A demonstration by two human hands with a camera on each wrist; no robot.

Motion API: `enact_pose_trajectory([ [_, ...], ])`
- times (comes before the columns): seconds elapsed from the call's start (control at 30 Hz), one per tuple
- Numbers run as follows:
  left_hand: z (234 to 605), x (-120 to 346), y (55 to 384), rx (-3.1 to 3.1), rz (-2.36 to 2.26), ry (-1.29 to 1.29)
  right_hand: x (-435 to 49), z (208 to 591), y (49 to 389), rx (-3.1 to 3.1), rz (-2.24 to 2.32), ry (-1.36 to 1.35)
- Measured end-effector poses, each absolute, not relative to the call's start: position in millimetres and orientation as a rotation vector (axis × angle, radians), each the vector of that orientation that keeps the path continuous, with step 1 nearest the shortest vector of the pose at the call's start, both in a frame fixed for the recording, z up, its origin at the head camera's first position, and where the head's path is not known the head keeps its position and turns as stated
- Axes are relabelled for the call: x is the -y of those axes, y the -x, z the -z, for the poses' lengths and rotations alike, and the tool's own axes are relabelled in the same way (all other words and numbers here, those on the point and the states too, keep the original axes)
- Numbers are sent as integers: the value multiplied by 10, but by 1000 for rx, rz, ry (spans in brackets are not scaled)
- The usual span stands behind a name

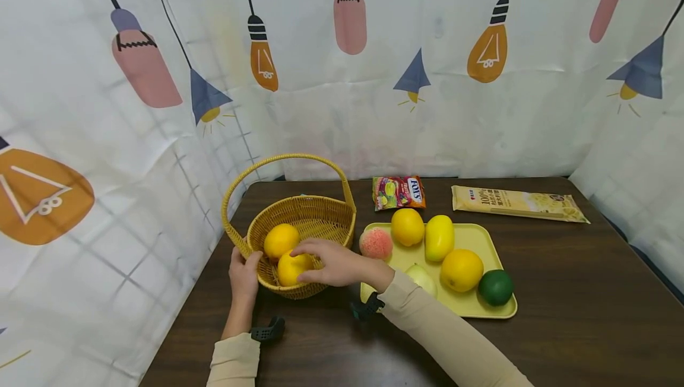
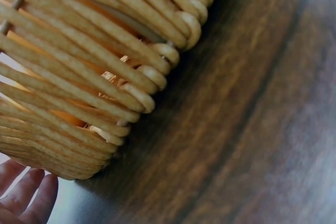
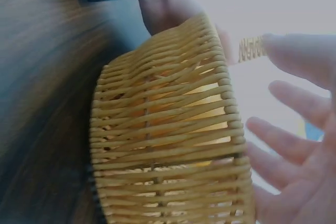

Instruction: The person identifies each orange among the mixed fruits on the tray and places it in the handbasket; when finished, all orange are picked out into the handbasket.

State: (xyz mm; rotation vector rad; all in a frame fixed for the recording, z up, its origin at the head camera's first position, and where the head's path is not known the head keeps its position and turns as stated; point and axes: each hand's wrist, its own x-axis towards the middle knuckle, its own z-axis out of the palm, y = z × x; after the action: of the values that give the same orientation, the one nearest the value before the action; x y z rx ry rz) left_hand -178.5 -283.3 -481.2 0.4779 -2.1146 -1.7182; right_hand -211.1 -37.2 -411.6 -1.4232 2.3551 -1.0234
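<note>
Yellow wicker is framing our work: inside the basket (image 1: 298, 294), the nearer fruit (image 1: 292, 269) is lying towards seven o'clock, the farther fruit (image 1: 280, 240) towards nine. With our left hand (image 1: 244, 279) we are grasping the basket's edge at eight o'clock; our right hand (image 1: 332, 261) is reaching over from four, fingers spread and released, though we are not managing to tell whether they are touching fruit. We are apparently settling fruit there; next, we are probably needing to lift that hand clear, towards the tray (image 1: 481, 241) at three o'clock
</note>
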Motion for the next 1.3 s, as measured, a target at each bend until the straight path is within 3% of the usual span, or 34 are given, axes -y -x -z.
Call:
enact_pose_trajectory([
  [0.3, 4820, 2833, 1799, 2114, 1719, -471, 7, 4113, 1996, -2232, 1463, 1392],
  [0.77, 4810, 2833, 1797, 2105, 1731, -473, -862, 4141, 1859, -2435, 1600, 1376],
  [1.3, 4612, 2793, 1724, 2140, 1804, -486, -1753, 4389, 1838, -2986, 1484, 796],
])
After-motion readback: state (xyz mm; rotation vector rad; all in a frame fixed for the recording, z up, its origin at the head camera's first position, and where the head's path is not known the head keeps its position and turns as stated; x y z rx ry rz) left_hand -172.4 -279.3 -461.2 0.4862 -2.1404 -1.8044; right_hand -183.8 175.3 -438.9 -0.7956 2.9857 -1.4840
